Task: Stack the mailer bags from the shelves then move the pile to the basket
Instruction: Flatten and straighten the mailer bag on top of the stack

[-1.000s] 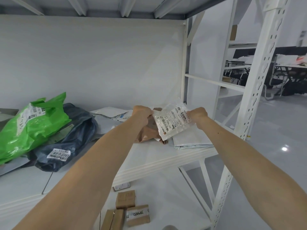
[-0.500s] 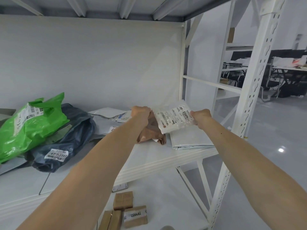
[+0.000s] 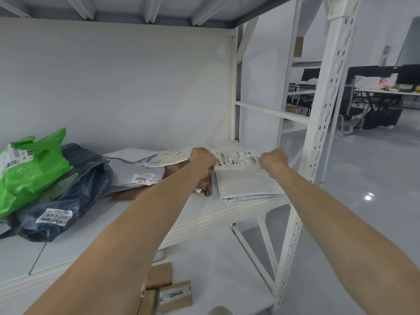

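A small clear mailer bag [image 3: 237, 160] with a printed label lies nearly flat just above a grey-white mailer bag [image 3: 246, 186] at the right end of the white shelf [image 3: 204, 210]. My left hand [image 3: 202, 159] grips its left edge and my right hand [image 3: 273, 158] grips its right edge. A brown paper mailer [image 3: 203, 184] lies below my left wrist. Further left lie a grey mailer labelled 3007 [image 3: 136, 172], a flat white mailer [image 3: 166, 156], a dark blue bag [image 3: 68, 189] and a green bag [image 3: 29, 169]. No basket is in view.
A white perforated shelf upright [image 3: 322, 133] stands close to my right arm. Several brown cardboard boxes [image 3: 168, 289] sit on the lower shelf level. Desks and chairs [image 3: 375, 103] fill the room at the far right, across a shiny grey floor.
Both hands have lowered the clear mailer from a tilted, raised position down and back onto the grey-white mailer, turning it flat. The camera has shifted slightly.
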